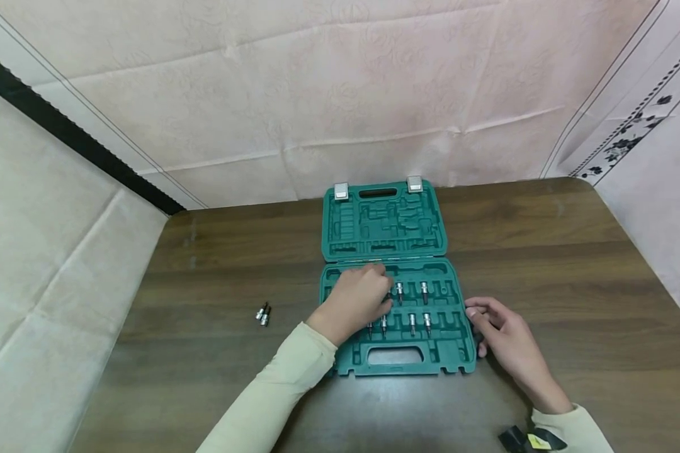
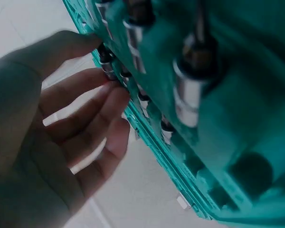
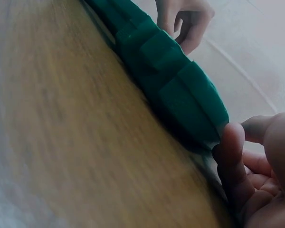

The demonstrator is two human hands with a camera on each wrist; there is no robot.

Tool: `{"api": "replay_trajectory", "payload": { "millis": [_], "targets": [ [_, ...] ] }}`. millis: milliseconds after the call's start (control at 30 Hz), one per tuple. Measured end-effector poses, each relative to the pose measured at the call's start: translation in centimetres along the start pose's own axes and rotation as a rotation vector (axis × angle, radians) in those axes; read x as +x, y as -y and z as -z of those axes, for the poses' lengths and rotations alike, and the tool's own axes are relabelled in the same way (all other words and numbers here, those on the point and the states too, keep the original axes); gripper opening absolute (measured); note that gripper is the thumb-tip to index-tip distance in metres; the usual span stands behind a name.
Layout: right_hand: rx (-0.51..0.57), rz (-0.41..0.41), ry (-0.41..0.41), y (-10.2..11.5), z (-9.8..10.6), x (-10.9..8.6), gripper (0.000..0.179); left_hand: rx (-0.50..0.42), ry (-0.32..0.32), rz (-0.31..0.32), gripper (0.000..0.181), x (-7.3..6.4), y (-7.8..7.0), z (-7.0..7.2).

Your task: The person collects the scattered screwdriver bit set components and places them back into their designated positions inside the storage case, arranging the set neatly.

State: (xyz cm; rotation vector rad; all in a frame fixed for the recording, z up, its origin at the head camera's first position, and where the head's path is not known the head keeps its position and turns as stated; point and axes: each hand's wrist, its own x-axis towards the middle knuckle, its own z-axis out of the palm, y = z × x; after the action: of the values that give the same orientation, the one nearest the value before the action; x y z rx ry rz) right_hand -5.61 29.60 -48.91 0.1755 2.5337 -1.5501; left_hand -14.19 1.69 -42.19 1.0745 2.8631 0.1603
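Observation:
A green tool case (image 1: 396, 362) lies open on the table, with several silver bit sockets (image 1: 424, 292) standing in its lower half. My left hand (image 1: 358, 294) is over the left part of that half. In the left wrist view, its thumb and index finger pinch a small bit socket (image 2: 106, 64) in a row of others along the case. My right hand (image 1: 504, 336) is at the case's right side, its fingertips right at the edge. The right wrist view has the thumb (image 3: 232, 140) against the case's rounded corner (image 3: 199, 109), with the fingers loosely bent.
Two loose bit sockets (image 1: 263, 314) lie together on the wooden table (image 1: 204, 365), left of the case. The raised lid (image 1: 384, 220) with its two metal latches lies back towards the cloth-covered wall (image 1: 317, 94). A black device (image 1: 524, 439) is strapped at the right wrist.

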Motion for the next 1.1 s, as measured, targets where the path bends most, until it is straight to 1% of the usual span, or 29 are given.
{"api": "replay_trajectory", "payload": {
  "millis": [100, 167, 267, 333, 433, 533, 633, 700, 800, 933, 1033, 1100],
  "targets": [
    [0.003, 0.003, 0.000, 0.2, -0.1, 0.0, 0.040, -0.071, -0.011, 0.047, 0.024, -0.3, 0.0, -0.2],
    [0.008, 0.005, 0.003, 0.2, -0.2, 0.0, 0.039, -0.118, -0.012, 0.076, 0.031, -0.5, 0.1, -0.3],
    [0.015, 0.002, 0.007, 0.3, -0.2, 0.1, 0.039, -0.145, -0.021, 0.093, 0.035, -0.6, 0.1, -0.4],
    [0.014, -0.001, 0.010, 0.3, -0.1, 0.0, 0.039, -0.151, -0.026, 0.098, 0.033, -0.6, 0.0, -0.3],
    [0.010, -0.007, 0.014, 0.3, -0.1, 0.0, 0.039, -0.187, -0.021, 0.116, 0.025, -0.5, 0.0, -0.2],
    [0.005, -0.007, 0.016, 0.4, -0.1, 0.0, 0.040, -0.244, -0.007, 0.150, 0.022, -0.4, 0.0, 0.0],
    [0.002, -0.003, 0.009, 0.4, 0.0, -0.1, 0.039, -0.290, 0.003, 0.176, 0.022, -0.2, 0.0, 0.0],
    [0.004, 0.004, 0.009, 0.3, 0.0, -0.1, 0.040, -0.294, 0.008, 0.177, 0.022, -0.1, 0.1, -0.1],
    [0.017, 0.018, 0.012, 0.1, -0.1, -0.1, 0.040, -0.299, 0.021, 0.161, 0.024, -0.3, 0.4, -0.1],
    [0.027, 0.028, 0.004, -0.2, -0.2, -0.2, 0.038, -0.363, 0.039, 0.140, 0.031, -0.7, 1.0, 0.2],
    [0.026, 0.024, -0.004, -0.1, -0.2, -0.2, 0.038, -0.394, 0.035, 0.146, 0.035, -1.5, 1.6, 0.9],
    [0.025, 0.017, -0.004, 0.1, -0.1, -0.2, 0.039, -0.385, 0.019, 0.159, 0.034, -2.4, 2.2, 1.5]
  ]
}}
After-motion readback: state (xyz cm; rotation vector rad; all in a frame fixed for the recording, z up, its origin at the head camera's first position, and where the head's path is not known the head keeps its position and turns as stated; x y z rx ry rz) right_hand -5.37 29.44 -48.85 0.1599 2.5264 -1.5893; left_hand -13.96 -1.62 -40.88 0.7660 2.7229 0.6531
